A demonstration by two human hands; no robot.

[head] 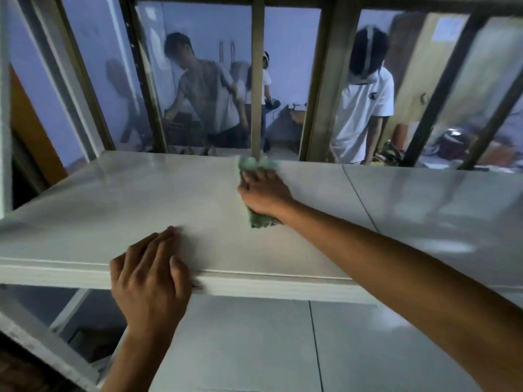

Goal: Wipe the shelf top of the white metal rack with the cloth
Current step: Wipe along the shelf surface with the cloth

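The white shelf top [119, 210] of the metal rack fills the middle of the view. A pale green cloth [256, 164] lies on it near the far edge, bunched under my right hand [264, 192], which presses flat on it; cloth shows beyond the fingers and below the wrist. My left hand [151, 281] rests on the shelf's front edge, fingers on top, thumb over the lip, holding no object.
The rack's white front rail [283, 287] runs across below the shelf top. Window bars [257, 80] and glass stand just behind the shelf's far edge, with people beyond. Grey floor tiles [424, 210] show right and below. A white rack post [4, 108] stands at left.
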